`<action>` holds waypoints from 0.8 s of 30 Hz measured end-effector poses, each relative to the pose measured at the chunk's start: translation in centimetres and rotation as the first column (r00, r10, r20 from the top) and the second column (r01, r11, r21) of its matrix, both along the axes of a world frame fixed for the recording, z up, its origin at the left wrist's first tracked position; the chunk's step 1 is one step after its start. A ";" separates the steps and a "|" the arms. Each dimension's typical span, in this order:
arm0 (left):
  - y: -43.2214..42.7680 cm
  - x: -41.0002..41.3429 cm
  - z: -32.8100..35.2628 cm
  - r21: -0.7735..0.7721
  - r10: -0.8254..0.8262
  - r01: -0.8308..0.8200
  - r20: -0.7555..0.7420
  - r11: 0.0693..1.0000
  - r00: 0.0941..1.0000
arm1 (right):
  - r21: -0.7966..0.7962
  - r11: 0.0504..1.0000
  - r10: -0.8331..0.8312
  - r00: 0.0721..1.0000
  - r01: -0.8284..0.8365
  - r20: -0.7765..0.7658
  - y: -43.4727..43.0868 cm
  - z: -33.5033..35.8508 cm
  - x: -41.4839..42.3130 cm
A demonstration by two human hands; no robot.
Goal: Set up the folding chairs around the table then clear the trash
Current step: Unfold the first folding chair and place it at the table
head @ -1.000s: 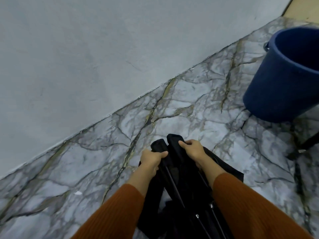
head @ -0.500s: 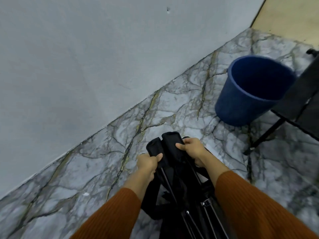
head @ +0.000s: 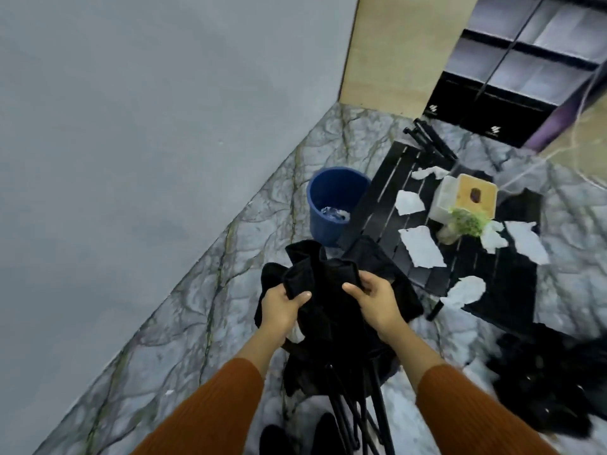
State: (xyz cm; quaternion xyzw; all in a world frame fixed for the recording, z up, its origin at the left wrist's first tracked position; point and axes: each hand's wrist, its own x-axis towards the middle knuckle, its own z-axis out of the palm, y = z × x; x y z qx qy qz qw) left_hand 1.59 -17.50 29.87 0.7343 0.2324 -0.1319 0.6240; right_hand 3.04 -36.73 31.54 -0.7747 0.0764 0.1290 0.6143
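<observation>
Two hands, mine, reach out from rust-orange sleeves and grip a folded black chair [head: 331, 290] in front of me. My left hand [head: 281, 308] is closed around a fold of the chair's black fabric, thumb on top. My right hand [head: 374, 298] is curled around the fabric on the other side, fingers bent over it. The chair stands bunched up on the marbled grey floor [head: 203, 323], its thin black legs gathered together below my wrists.

Just beyond the chair, against the grey wall [head: 131, 126], stands a blue bin [head: 331, 205] with something clear and crumpled at its bottom. Beside the bin, to the right, is a low black slatted table [head: 391, 205]. Several torn white paper scraps [head: 422, 246] lie scattered across its top. Also on it are a pale box [head: 466, 197] with an open tan inside and a small green plant [head: 468, 221] next to it.

At the lower right, on the floor, lies another black heap [head: 551, 382], blurred; I cannot tell what it is. Far back stand a pale wooden panel [head: 394, 50] and dark shelving [head: 512, 77].
</observation>
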 end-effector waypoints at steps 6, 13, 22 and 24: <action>-3.4 -3.7 9.4 0.188 -0.274 0.252 0.103 0.949 0.956 | -0.071 0.970 -0.225 0.969 0.233 0.104 -7.5 8.8 -9.2; -1.8 -5.3 15.1 0.380 -0.385 0.275 0.250 0.883 0.888 | -0.073 0.861 -0.487 0.856 0.504 0.175 -17.3 12.6 -18.9; 2.7 -10.4 16.5 0.402 -0.430 0.294 0.309 0.867 0.848 | -0.058 0.806 -0.574 0.801 0.589 0.168 -18.8 13.6 -29.1; 3.7 -11.9 15.3 0.469 -0.476 0.327 0.245 0.821 0.844 | -0.076 0.790 -0.595 0.791 0.608 0.142 -17.9 12.6 -31.6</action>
